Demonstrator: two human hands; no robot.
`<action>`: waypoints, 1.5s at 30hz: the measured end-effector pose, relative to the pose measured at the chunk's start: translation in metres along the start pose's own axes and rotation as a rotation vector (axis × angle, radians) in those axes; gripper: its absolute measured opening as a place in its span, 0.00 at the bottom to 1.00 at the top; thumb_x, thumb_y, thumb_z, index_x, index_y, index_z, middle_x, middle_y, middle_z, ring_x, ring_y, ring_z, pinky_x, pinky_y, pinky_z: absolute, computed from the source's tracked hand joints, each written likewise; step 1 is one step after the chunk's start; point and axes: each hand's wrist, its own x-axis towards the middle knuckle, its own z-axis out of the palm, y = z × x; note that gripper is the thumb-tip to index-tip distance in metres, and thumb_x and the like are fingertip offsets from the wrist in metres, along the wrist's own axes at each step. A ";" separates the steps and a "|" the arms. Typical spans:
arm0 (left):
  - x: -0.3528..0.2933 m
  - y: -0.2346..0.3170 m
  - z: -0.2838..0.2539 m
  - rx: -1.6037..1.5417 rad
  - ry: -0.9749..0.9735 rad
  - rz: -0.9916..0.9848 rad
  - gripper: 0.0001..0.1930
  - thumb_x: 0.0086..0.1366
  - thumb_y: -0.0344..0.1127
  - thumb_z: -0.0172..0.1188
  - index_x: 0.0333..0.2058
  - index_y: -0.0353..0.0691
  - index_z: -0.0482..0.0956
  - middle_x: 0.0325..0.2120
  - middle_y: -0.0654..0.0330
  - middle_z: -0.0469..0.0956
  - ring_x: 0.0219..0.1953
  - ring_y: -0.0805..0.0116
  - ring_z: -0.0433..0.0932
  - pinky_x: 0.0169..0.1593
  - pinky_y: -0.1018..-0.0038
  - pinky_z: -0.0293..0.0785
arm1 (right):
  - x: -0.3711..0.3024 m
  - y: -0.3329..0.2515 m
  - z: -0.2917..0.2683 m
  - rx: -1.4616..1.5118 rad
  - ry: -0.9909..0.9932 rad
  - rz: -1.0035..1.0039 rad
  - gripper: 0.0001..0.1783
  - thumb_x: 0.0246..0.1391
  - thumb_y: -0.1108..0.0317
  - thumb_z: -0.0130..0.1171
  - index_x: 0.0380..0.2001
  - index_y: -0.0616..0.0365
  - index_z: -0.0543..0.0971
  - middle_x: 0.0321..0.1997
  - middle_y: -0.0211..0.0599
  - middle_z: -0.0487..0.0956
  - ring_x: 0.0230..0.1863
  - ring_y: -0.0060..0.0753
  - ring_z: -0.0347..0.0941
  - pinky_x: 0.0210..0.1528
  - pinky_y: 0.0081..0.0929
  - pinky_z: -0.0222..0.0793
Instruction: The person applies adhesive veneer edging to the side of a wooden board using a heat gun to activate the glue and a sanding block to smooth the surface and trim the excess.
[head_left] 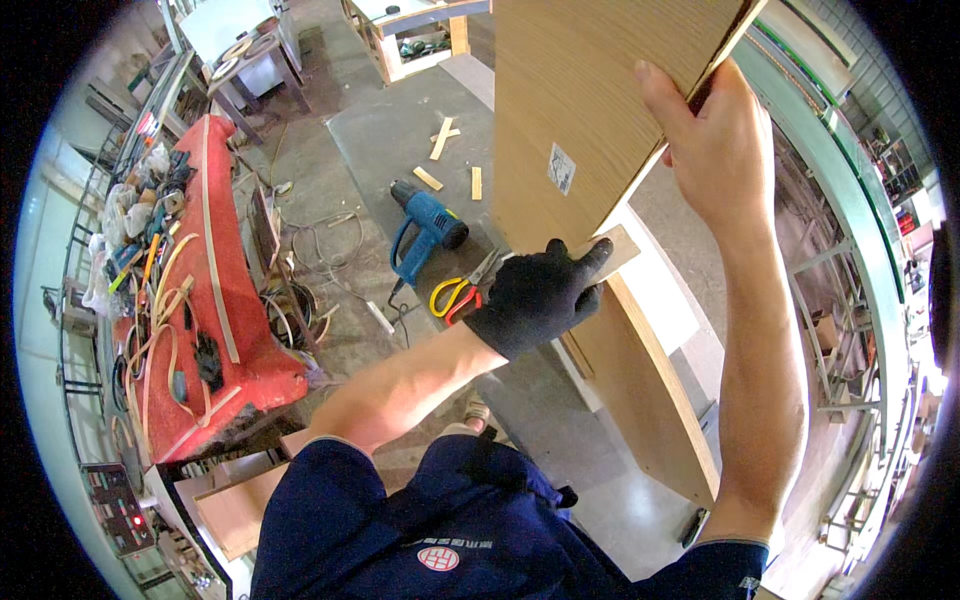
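Clasping a flat, wood-grained panel (590,110) by its edge, the bare right hand (722,150) holds it right of the blue heat gun (432,232). The panel's white sticker (561,169) bears illegible print. The black-gloved left hand (540,297), below-right of the heat gun, bends its fingers near the panel's lower corner; its grip cannot be told.

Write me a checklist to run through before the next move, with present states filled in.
1. Wood-grain panel gripped at its edge by the right hand: ok.
2. Left hand gloved: ok, in black.
3. Right hand gloved: not ok, it is bare.
4. Scissors well away from the left hand: not ok, they lie right beside it.
5. Blue heat gun switched off: cannot tell.
6. Loose wood strips apart from the heat gun: ok.
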 end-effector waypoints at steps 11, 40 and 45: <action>0.016 0.018 0.004 -0.003 0.031 -0.044 0.24 0.63 0.44 0.57 0.56 0.40 0.72 0.22 0.44 0.76 0.19 0.52 0.79 0.20 0.59 0.75 | 0.003 0.008 -0.003 -0.068 0.031 0.024 0.23 0.53 0.53 0.63 0.33 0.67 0.77 0.27 0.49 0.81 0.31 0.47 0.81 0.36 0.36 0.74; -0.025 -0.023 0.008 -0.132 0.051 0.076 0.30 0.63 0.43 0.59 0.63 0.49 0.66 0.22 0.47 0.73 0.17 0.54 0.76 0.19 0.60 0.73 | -0.003 -0.008 -0.002 -0.005 -0.002 0.141 0.20 0.57 0.54 0.63 0.33 0.64 0.76 0.17 0.33 0.76 0.16 0.22 0.73 0.21 0.23 0.68; -0.059 -0.056 0.028 -0.108 0.110 0.183 0.34 0.60 0.45 0.62 0.65 0.49 0.63 0.24 0.50 0.73 0.19 0.54 0.74 0.20 0.60 0.69 | -0.002 -0.008 0.003 0.044 0.060 0.128 0.21 0.59 0.52 0.62 0.34 0.63 0.75 0.20 0.29 0.72 0.14 0.16 0.65 0.16 0.18 0.61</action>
